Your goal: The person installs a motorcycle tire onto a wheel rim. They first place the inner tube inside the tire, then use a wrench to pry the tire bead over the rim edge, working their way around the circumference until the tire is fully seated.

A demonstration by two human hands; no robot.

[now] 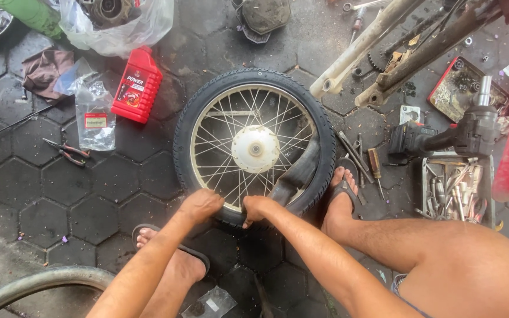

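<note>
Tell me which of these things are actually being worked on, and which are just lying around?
In use:
left hand and right hand, both pressing on the tyre
spoked wheel
black inner tube, hanging partly out of the tyre

Lying about:
red oil bottle
pliers
clear plastic bag
screwdriver
tray of tools

The floor [89, 206] is dark hexagonal paving, grimy and stained, under flat daylight. A red bottle [137, 85] lies beside a clear bag [94, 112] and pliers [66, 151]. A brown rag [45, 69] sits upper left. A metal tray [458, 188] of tools stands at right, near rusty frame tubes [396, 47]. A grey hose [36, 282] curves along the lower left.
</note>
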